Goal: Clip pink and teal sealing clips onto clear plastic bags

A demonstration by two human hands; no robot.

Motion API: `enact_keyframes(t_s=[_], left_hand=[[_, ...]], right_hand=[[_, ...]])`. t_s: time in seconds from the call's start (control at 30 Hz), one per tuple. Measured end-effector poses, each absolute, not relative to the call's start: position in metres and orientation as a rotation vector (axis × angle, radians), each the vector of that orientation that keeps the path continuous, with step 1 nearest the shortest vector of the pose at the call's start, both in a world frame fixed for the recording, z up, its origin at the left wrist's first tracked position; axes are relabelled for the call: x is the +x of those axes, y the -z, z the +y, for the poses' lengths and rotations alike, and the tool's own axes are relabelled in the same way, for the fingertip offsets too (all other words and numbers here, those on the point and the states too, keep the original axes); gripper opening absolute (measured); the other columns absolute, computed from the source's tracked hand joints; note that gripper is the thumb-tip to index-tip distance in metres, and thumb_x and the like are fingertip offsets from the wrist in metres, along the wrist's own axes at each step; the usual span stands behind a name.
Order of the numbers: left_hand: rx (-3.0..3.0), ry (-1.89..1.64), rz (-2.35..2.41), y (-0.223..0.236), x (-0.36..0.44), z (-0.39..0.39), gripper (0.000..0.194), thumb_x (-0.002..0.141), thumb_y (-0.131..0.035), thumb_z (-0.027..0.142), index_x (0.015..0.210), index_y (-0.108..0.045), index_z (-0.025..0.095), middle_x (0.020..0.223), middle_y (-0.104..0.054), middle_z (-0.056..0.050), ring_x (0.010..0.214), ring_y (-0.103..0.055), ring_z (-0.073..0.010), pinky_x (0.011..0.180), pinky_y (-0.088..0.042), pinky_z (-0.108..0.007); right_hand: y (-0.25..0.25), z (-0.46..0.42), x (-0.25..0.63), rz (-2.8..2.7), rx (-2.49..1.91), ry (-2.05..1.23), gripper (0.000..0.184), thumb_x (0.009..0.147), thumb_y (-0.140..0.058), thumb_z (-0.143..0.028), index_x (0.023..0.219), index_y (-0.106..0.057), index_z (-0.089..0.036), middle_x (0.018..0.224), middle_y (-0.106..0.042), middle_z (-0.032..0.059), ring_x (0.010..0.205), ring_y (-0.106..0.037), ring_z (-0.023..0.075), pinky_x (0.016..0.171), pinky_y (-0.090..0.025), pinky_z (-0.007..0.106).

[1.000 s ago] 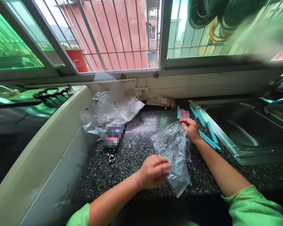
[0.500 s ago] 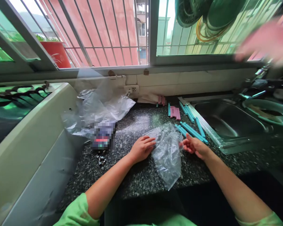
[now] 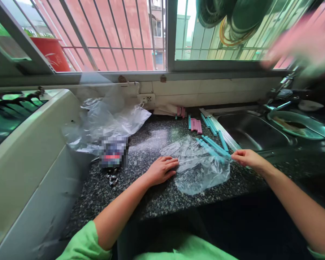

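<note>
A clear plastic bag lies spread on the dark speckled counter. My left hand rests on the bag's left edge with fingers stretched out flat. At the bag's right corner, my right hand pinches the plastic and holds it pulled to the right. Behind and partly under the see-through bag lie several long blue bag-clip-like strips. Farther back sit more blue strips and a cluster of short pink ones.
A larger crumpled plastic bag and a pixelated packet lie left, near a small metal chain. On the right is a steel sink, with a strainer-like green bowl beyond. A blurred pink shape hangs upper right.
My right hand has moved right and taken hold of the bag's corner, stretching the crumpled bag out flatter over the blue strips. My left hand stays in place; the view has shifted slightly.
</note>
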State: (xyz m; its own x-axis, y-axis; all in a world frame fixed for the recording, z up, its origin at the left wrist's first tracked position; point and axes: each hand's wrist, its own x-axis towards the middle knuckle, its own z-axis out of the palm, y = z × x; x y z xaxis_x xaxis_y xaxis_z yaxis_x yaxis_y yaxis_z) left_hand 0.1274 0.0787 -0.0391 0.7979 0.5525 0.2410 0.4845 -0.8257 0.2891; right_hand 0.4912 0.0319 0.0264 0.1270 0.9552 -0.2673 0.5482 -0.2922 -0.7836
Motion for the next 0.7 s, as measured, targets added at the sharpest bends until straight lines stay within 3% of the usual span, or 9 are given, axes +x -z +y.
enact_keyframes(t_s=[0.13, 0.23, 0.37, 0.5, 0.63, 0.7], left_hand=[[2.782, -0.519, 0.808, 0.04, 0.126, 0.079, 0.041, 0.087, -0.041, 0.037, 0.124, -0.049, 0.019, 0.125, -0.056, -0.005, 0.112, -0.05, -0.023, 0.092, -0.043, -0.039], [2.79, -0.656, 0.806, 0.04, 0.128, 0.078, 0.041, 0.086, -0.044, 0.037, 0.121, -0.05, 0.017, 0.122, -0.058, -0.008, 0.108, -0.052, -0.0231, 0.091, -0.043, -0.039], [2.772, -0.769, 0.775, 0.039, 0.138, 0.073, 0.045, 0.081, -0.051, 0.042, 0.118, -0.052, 0.017, 0.118, -0.06, -0.01, 0.105, -0.053, -0.0238, 0.09, -0.043, -0.04], [2.748, -0.737, 0.705, 0.035, 0.146, 0.07, 0.048, 0.081, -0.051, 0.041, 0.122, -0.047, 0.017, 0.12, -0.057, -0.011, 0.109, -0.051, -0.0235, 0.093, -0.041, -0.04], [2.691, -0.8, 0.853, 0.038, 0.15, 0.081, 0.035, 0.086, -0.041, 0.032, 0.117, -0.05, 0.017, 0.116, -0.059, -0.01, 0.108, -0.052, -0.0212, 0.095, -0.039, -0.038], [2.639, -0.855, 1.087, 0.042, 0.155, 0.091, 0.032, 0.087, -0.039, 0.032, 0.112, -0.053, 0.017, 0.115, -0.059, -0.01, 0.108, -0.052, -0.0223, 0.096, -0.038, -0.04]], right_hand=[[-0.014, 0.025, 0.509, -1.636, -2.11, -0.735, 0.03, 0.058, -0.06, -0.045, 0.047, -0.053, -0.018, 0.043, -0.049, -0.0014, 0.042, -0.041, 0.01, 0.042, -0.03, 0.023], [-0.013, 0.014, 0.497, -1.698, -2.106, -0.332, 0.025, 0.067, -0.056, -0.041, 0.059, -0.06, -0.018, 0.053, -0.059, 0.0013, 0.049, -0.051, 0.0141, 0.049, -0.038, 0.026], [-0.026, -0.008, 0.456, -1.946, -1.624, -0.159, 0.027, 0.079, -0.053, -0.041, 0.087, -0.062, -0.018, 0.07, -0.062, 0.0038, 0.057, -0.054, 0.0135, 0.056, -0.046, 0.026], [-0.044, -0.019, 0.41, -2.372, -1.092, 0.176, 0.033, 0.078, -0.058, -0.032, 0.109, -0.059, -0.021, 0.091, -0.06, 0.0071, 0.084, -0.056, 0.0177, 0.075, -0.048, 0.031], [-0.054, -0.01, 0.375, -2.666, -0.824, 0.461, 0.024, 0.079, -0.051, -0.015, 0.099, -0.063, -0.02, 0.109, -0.06, 0.0074, 0.103, -0.051, 0.0205, 0.092, -0.041, 0.039], [-0.054, -0.008, 0.366, -2.8, -0.686, 0.575, 0.018, 0.079, -0.049, -0.01, 0.085, -0.065, -0.015, 0.104, -0.063, 0.0096, 0.107, -0.049, 0.0213, 0.097, -0.037, 0.039]])
